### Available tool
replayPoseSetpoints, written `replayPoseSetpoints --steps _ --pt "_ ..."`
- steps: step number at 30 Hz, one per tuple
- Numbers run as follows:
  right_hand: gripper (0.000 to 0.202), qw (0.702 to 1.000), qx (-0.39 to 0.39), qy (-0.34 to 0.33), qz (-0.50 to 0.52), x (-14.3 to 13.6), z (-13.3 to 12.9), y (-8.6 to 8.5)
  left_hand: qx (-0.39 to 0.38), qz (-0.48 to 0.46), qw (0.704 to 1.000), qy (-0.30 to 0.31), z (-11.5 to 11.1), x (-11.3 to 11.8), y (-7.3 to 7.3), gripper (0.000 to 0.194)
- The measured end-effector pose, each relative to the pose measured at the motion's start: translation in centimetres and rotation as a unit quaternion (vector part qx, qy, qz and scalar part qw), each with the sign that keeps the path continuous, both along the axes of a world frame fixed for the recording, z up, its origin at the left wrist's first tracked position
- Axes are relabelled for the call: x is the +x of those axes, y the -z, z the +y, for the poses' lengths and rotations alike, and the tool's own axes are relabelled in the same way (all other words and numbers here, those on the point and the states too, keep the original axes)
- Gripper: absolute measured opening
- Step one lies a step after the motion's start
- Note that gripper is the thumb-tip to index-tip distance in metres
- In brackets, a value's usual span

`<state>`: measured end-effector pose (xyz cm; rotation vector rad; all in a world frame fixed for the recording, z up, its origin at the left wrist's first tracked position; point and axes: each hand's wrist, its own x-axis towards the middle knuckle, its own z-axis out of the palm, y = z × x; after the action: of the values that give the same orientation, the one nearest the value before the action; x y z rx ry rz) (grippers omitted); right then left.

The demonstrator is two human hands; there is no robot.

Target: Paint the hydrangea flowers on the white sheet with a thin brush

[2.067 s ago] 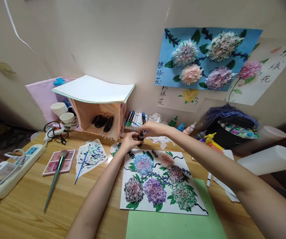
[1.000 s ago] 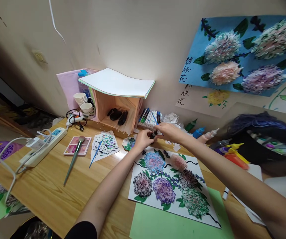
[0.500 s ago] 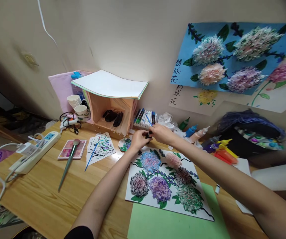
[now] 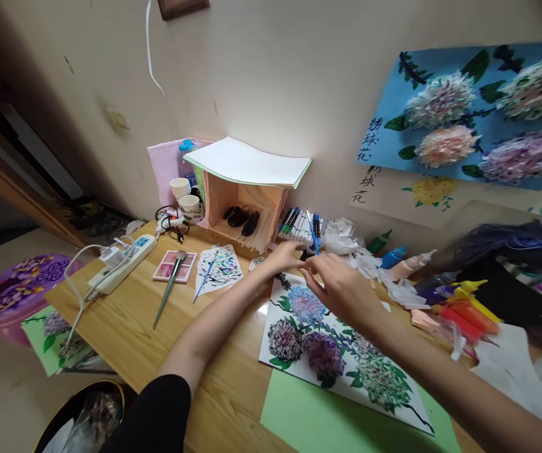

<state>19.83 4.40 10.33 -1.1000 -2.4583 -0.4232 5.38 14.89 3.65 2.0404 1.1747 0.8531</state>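
Setting is consistent with a room in a home, in use as a craft corner. Flower pictures [image 4: 440, 119] fixed to plain wall; wooden bench [image 4: 233, 352] bears markers [image 4: 301, 225], paint bottles [image 4: 395, 257], paper cups [image 4: 189, 204] and power strip [image 4: 122, 265]. Purple tub [image 4: 16, 336] noted on floor [image 4: 1, 393].

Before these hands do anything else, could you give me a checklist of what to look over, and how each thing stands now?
1. Left hand on the small dark thing: ok.
2. Blue stick in the right hand: ok, it shows above the fingers.
3. Small dark thing open or closed: cannot tell, the hands hide most of it.
4. Flower picture fully on the green sheet: not ok, its upper left part lies beyond it.
5. Flower picture in full view: not ok, the right arm crosses over it.
6. Flowers on it dry: cannot tell.
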Motion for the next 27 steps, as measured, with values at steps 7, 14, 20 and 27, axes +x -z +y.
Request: replayPoseSetpoints --steps 7,14,20,27 --pt "0.016 0.977 -0.179 -0.099 -0.055 -9.7 -4.5 5.0 -0.062 0.143 0.983 -0.101 -9.0 -15.3 -6.3 0.016" --pt "0.01 0.963 -0.245 -0.106 -0.026 -18.7 -1.3 7.8 -0.086 0.149 0.973 -0.151 -15.5 -15.8 -6.0 0.03" --pt "0.017 0.975 -0.218 0.031 0.041 -6.9 1.4 4.5 -0.088 0.123 0.985 -0.086 -14.3 -11.2 -7.5 0.042" --pt "0.023 0.891 -0.097 0.432 0.104 14.9 7.5 0.5 -0.188 0.002 0.98 0.059 -12.4 -4.3 -8.8 0.044"
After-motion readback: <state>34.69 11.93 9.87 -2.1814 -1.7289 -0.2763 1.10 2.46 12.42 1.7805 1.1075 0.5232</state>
